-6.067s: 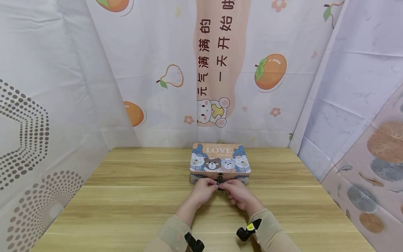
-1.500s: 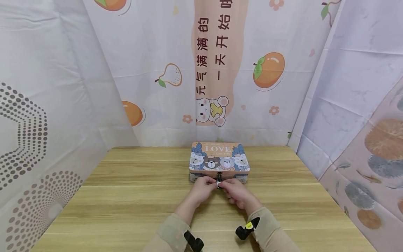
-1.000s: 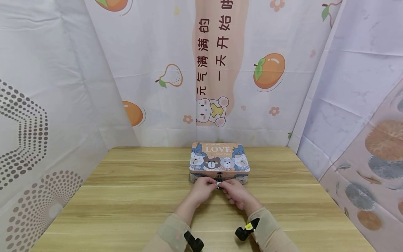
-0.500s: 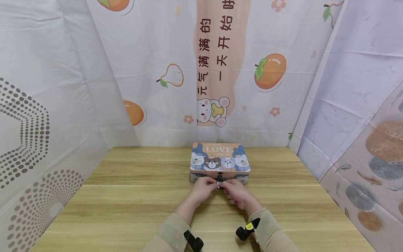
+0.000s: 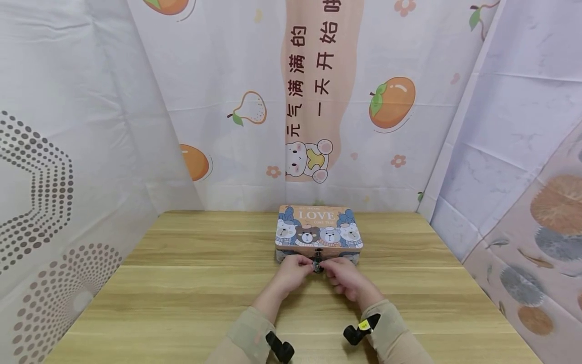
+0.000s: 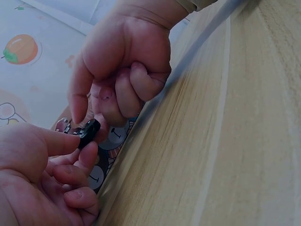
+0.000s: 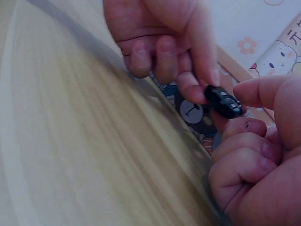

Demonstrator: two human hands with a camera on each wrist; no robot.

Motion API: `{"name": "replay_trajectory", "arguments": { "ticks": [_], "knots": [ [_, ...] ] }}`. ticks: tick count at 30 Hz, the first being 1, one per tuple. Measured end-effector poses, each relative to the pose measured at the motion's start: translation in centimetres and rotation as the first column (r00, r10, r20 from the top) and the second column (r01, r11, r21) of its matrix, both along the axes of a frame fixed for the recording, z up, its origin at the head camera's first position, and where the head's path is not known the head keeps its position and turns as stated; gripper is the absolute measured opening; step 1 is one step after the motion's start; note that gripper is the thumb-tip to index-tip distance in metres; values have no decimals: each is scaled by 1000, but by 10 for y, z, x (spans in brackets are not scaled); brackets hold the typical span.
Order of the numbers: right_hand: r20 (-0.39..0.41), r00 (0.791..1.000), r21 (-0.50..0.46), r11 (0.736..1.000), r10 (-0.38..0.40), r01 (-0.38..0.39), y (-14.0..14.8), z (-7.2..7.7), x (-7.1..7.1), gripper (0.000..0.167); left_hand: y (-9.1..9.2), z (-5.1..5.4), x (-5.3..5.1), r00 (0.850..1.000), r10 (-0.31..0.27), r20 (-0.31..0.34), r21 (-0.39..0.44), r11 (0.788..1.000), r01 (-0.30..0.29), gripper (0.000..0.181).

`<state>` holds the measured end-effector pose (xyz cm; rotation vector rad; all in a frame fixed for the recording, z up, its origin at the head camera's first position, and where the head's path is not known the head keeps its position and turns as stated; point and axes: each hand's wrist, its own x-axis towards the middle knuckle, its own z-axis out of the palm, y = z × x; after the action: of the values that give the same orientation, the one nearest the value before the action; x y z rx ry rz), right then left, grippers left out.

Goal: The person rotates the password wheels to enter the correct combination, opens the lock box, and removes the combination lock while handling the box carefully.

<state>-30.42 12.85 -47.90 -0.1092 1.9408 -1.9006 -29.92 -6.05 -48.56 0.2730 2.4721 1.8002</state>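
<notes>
A tin box (image 5: 318,226) with a peach lid, cartoon bears and the word LOVE stands at the back of the table, its lid down. At its front clasp hangs a small black combination padlock (image 7: 223,101) with number dials. My left hand (image 5: 291,274) pinches the padlock's left end between thumb and forefinger. From the other side my right hand (image 5: 349,279) has its thumb and forefinger about the padlock's right end. In the right wrist view that thumb looks slightly apart from the dials. My other right fingers are curled in. The digits are too small to read.
The wood-grain table (image 5: 204,293) runs up to a printed cloth (image 5: 236,151) hung close behind the box. More cloth hangs on both sides. A small black camera (image 5: 279,349) is strapped to each wrist over the beige sleeves.
My right hand has shifted slightly to the right at the padlock, and the padlock's bright face now looks darker. The left hand keeps its pinch, and the box stays in place.
</notes>
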Motion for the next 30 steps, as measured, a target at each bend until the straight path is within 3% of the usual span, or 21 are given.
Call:
{"name": "replay_trajectory", "arguments": {
  "ticks": [4,14,30],
  "knots": [
    [19,1000,-13,1000,-13,14,5,1,-2,30,0,-1,0,1000,3,0,6,1000,-3,11],
    [28,1000,1,1000,-10,9,12,11,-4,24,-1,4,2,1000,12,4,4,1000,-12,11],
    [7,999,21,999,-35,34,16,14,-2,19,1,5,3,1000,6,-3,-9,1000,-6,11]
  ]
}}
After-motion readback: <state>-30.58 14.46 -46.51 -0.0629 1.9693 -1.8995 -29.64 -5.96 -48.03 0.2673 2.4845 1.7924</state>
